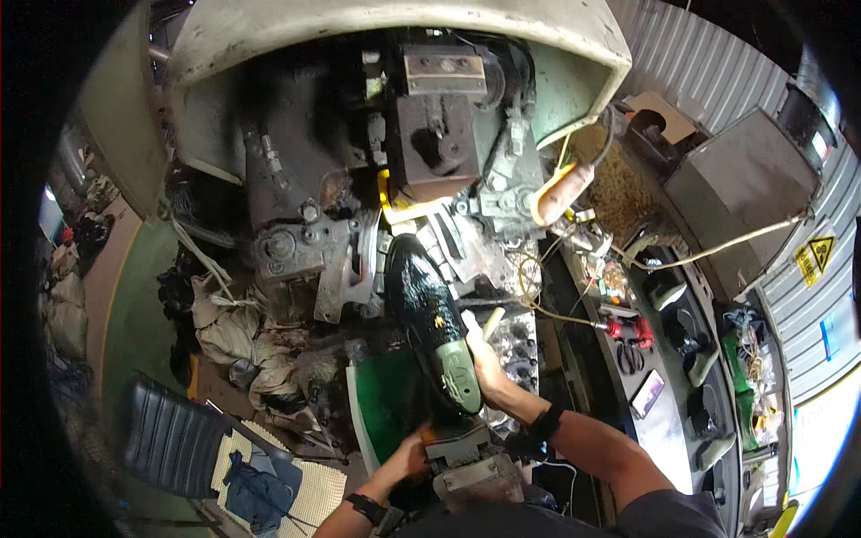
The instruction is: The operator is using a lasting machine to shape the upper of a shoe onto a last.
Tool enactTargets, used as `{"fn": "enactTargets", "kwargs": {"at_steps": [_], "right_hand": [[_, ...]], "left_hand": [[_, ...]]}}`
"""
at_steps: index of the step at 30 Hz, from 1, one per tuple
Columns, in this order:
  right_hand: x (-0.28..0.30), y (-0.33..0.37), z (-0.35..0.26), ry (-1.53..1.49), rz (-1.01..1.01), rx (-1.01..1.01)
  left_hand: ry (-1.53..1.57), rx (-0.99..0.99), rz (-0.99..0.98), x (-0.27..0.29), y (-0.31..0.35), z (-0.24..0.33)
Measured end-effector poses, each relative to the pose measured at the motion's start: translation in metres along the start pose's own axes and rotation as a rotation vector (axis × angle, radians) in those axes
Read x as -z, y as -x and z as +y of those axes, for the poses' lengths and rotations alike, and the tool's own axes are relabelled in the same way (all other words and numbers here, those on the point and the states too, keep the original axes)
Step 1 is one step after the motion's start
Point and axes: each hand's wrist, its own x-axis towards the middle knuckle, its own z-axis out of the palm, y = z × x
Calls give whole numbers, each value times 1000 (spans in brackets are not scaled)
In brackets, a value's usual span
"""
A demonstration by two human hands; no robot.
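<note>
Black glossy shoe upper point(420, 285) on green last point(456, 375), toe at lasting machine's point(437, 134) front edge; right hand point(487, 363) holds last's side, fingers part-bent; left hand point(408, 457) blurred, grip unclear.

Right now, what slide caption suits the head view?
Right hand against a green shoe last with a glossy black upper; left hand nearby.

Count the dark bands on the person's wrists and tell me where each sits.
2: one dark band on the left wrist, near the lower edge; another band on the right wrist, higher up. None appears hidden.
</note>
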Motion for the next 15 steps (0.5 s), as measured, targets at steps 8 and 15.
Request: {"fn": "enactTargets", "kwargs": {"at_steps": [8, 15], "right_hand": [[30, -11, 33, 130, 54, 95], [37, 19, -16, 230, 153, -250]], "left_hand": [[-283, 111, -12, -7, 4, -54], [-466, 165, 177, -14, 7, -3]]}}
